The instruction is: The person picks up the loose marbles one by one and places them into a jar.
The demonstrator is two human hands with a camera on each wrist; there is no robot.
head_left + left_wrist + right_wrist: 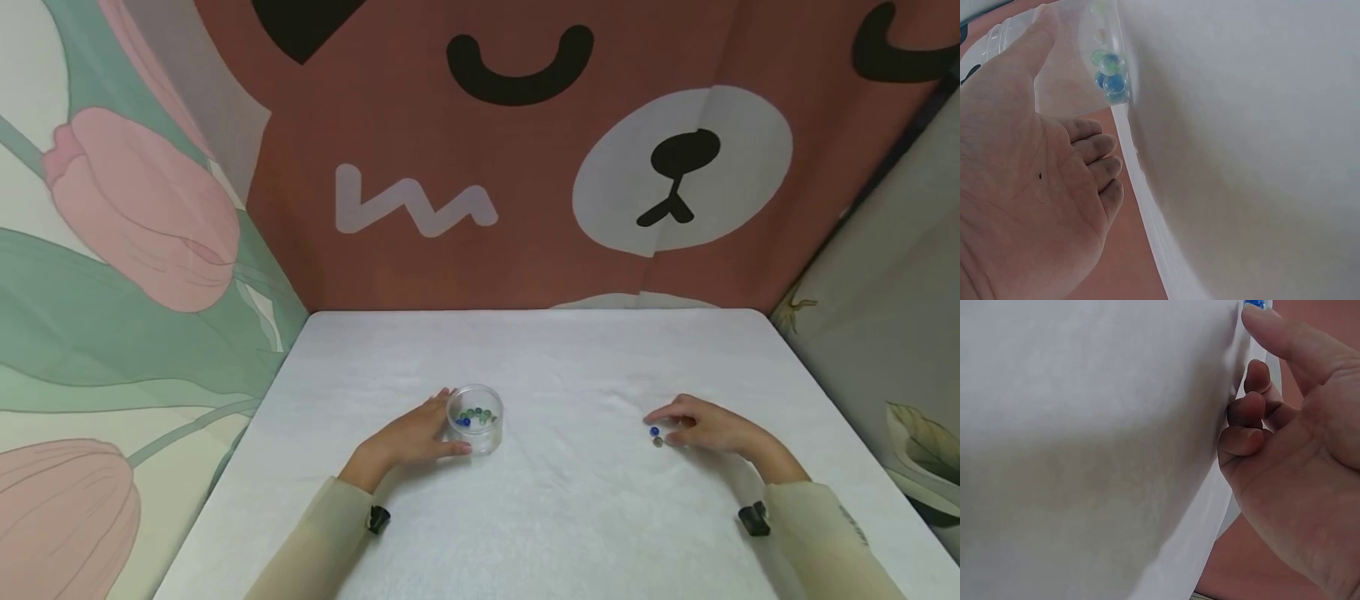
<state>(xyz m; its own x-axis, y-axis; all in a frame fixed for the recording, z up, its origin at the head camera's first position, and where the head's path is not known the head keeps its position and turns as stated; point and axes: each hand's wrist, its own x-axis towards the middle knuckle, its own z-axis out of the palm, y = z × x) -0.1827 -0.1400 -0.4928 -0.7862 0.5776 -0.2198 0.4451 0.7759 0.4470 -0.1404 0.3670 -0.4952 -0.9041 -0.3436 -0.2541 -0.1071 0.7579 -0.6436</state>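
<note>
A clear round plastic jar stands on the white-covered table, with several blue and green glass marbles at its bottom. My left hand holds the jar from its left side, thumb on the near wall and fingers reaching round behind. Over to the right, a blue marble and a darker marble lie close together on the cloth. Around them my right hand spreads its thumb and index finger, tips right by the marbles. Its other fingers curl loosely near the table.
The white cloth covers a table whose far edge meets a brown curtain with a bear's face. A flower-print curtain hangs along the left side, and another pale curtain borders the right. Smooth cloth lies between the two hands.
</note>
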